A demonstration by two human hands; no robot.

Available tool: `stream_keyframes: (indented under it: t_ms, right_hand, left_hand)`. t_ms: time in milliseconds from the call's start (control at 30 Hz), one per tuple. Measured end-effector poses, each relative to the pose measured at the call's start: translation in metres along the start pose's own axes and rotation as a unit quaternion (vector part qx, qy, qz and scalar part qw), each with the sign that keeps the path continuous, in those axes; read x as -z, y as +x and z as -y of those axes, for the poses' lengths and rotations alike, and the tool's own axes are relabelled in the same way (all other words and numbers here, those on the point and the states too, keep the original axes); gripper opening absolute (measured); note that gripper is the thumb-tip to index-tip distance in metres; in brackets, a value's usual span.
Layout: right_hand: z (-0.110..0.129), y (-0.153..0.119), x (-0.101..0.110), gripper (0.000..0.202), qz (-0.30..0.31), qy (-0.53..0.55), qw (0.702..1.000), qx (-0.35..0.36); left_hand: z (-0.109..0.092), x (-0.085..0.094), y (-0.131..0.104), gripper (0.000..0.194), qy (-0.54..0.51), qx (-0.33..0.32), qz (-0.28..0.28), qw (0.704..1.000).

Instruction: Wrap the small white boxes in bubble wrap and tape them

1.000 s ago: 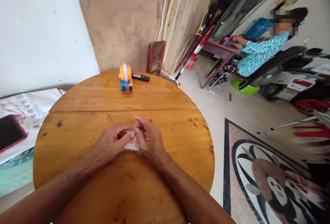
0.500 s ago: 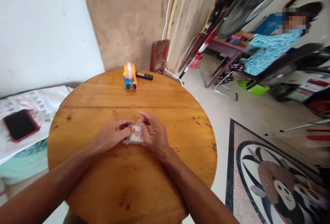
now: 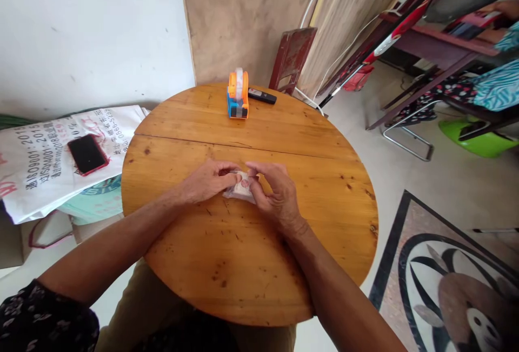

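A small white packet [image 3: 241, 192] with a reddish print, in what looks like clear plastic wrapping, lies at the middle of the round wooden table [image 3: 227, 271]. My left hand [image 3: 207, 180] grips its left end, thumb on top and fingers curled behind. On the right end is my right hand [image 3: 276, 194], with its thumb pressed to the packet and its index finger bent over the far side. Both hands partly cover the packet, so its full outline is hidden.
At the table's far edge stand an orange and blue tape dispenser [image 3: 238, 95] and a black remote-like object [image 3: 262, 95]. A phone [image 3: 88, 154] lies on a white printed sack [image 3: 44, 152] at left. A wooden chair [image 3: 292, 57] is behind. Another person's patterned sleeve [image 3: 500, 84] shows at right.
My view has swung left and down, so the table and its things appear further right and higher. Both hands stay on the packet, with the right fingers slightly more closed over it.
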State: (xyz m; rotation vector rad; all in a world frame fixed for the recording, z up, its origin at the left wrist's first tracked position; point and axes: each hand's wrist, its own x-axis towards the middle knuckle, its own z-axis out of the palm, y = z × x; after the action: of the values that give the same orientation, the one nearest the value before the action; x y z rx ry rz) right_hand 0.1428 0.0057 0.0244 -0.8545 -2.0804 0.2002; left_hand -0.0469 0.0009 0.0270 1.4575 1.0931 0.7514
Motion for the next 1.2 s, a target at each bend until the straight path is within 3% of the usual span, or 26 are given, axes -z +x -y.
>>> stream_keyframes:
  t_ms: [267,667,867,1067,1200]
  right_hand:
    - [-0.002,-0.001,0.014,0.048,0.071,-0.075,0.990,0.094]
    - [0.005,-0.008,0.022,0.049,0.084,-0.091,0.985,0.123]
    - [0.010,-0.009,0.022,0.054,0.091,-0.072,0.987,0.112]
    - [0.011,-0.010,0.019,0.051,0.055,-0.039,0.993,0.101]
    - [0.012,-0.009,0.019,0.043,0.007,0.000,0.996,0.089]
  left_hand:
    - [-0.001,0.003,0.000,0.034,0.013,0.009,0.001,1.000]
    - [-0.006,-0.001,0.000,0.036,0.034,0.002,-0.016,0.999]
    - [0.002,-0.003,0.003,0.039,0.013,0.012,-0.026,1.000]
    - [0.014,-0.004,0.005,0.044,-0.021,0.019,-0.036,0.999]
    - [0.012,-0.005,0.005,0.047,-0.012,0.022,-0.046,0.999]
